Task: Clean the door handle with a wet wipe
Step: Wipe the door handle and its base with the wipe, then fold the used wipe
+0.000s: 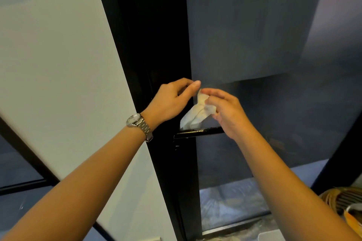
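Lying level, rightward-pointing door handle (198, 132)

A white wet wipe (195, 112) hangs just above the glossy black door handle (197, 132). Left of the handle, the door frame (156, 45) is black, the wall (58, 64) off-white, the wristwatch (139, 123) silver.

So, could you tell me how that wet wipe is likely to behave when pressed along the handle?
The wet wipe hangs crumpled from the right hand, so it is probably limp and light. It should drape around the door handle rather than slide off.
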Demonstrator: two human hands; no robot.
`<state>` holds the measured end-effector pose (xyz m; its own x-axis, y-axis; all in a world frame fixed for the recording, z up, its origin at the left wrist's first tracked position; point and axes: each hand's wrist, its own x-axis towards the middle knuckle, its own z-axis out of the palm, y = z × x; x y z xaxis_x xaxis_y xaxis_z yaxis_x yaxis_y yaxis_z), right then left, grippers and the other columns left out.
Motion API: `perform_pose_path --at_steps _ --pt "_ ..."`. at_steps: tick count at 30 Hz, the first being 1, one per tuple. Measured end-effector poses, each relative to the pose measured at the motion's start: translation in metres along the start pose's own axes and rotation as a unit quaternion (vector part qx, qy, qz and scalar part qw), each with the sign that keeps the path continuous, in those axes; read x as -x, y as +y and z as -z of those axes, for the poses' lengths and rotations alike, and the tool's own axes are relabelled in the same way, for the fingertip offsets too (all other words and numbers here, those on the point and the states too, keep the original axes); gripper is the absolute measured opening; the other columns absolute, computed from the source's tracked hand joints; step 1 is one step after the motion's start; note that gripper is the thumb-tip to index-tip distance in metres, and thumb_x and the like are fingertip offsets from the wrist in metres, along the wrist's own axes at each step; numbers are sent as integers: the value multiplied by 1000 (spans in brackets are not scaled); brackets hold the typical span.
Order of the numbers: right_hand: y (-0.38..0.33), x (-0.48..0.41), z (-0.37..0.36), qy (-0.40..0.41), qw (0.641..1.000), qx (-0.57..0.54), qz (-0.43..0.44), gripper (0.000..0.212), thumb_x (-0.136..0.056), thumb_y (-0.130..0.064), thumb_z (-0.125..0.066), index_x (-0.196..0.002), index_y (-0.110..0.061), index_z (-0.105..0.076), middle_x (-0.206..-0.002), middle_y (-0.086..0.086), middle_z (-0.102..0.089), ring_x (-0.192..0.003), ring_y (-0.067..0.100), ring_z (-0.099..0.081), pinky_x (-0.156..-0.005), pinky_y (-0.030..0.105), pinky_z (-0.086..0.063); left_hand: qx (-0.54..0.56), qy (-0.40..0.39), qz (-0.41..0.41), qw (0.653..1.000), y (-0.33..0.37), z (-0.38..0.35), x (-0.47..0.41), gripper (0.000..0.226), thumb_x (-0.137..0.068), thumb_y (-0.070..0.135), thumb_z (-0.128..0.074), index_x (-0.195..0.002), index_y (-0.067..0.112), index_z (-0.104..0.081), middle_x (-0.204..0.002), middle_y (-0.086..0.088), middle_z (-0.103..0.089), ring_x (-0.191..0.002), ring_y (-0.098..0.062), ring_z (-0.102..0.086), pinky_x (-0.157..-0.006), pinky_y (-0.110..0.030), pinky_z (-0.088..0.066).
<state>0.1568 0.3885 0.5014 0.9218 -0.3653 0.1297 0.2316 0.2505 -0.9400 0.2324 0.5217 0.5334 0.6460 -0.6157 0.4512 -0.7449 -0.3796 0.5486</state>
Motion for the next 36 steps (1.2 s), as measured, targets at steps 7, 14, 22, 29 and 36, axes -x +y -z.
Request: perform_pose_path --at_steps 7,14,22,29,36 --pt "-26 0 31 4 999 -36 34 38 -83 12 -50 -107 -15 -61 -94 2 -62 -79 10 -64 -62 20 -53 131 -192 114 966 14 -18 -14 31 -77 40 -69 -93 14 -66 -84 2 -66 -80 -10 -62 -77 -25 -48" --pt "-36 16 87 103 993 59 23 35 -82 5 -54 -105 -18 -65 -94 1 -64 -83 16 -61 -72 29 -49 259 -137 179 939 40 -45 -34 15 -76 16 -72 -90 14 -65 -78 1 -65 -64 -7 -61 -54 -18 -50" --pt "-33 48 159 117 965 230 -48 14 -81 -1 -64 -91 -11 -68 -81 -1 -64 -74 12 -60 -55 15 -50 207 -197 136 949 94 -123 -40 9 -80 10 -66 -89 12 -67 -73 2 -64 -54 -1 -61 -45 -11 -44" --pt "-25 76 240 141 935 296 -136 15 -79 1 -64 -85 -13 -68 -69 -2 -60 -62 8 -53 -42 13 -43 169 -255 176 936 131 -205 -32 11 -82 13 -65 -93 9 -66 -78 2 -62 -66 -6 -58 -41 -8 -45" --pt "12 107 324 126 906 343 -213 22 -72 0 -70 -68 -21 -65 -63 -2 -57 -58 9 -51 -48 16 -41 172 -289 242 910 152 -291 -5 14 -79 8 -67 -93 6 -68 -75 -3 -63 -62 -9 -57 -41 -12 -47"
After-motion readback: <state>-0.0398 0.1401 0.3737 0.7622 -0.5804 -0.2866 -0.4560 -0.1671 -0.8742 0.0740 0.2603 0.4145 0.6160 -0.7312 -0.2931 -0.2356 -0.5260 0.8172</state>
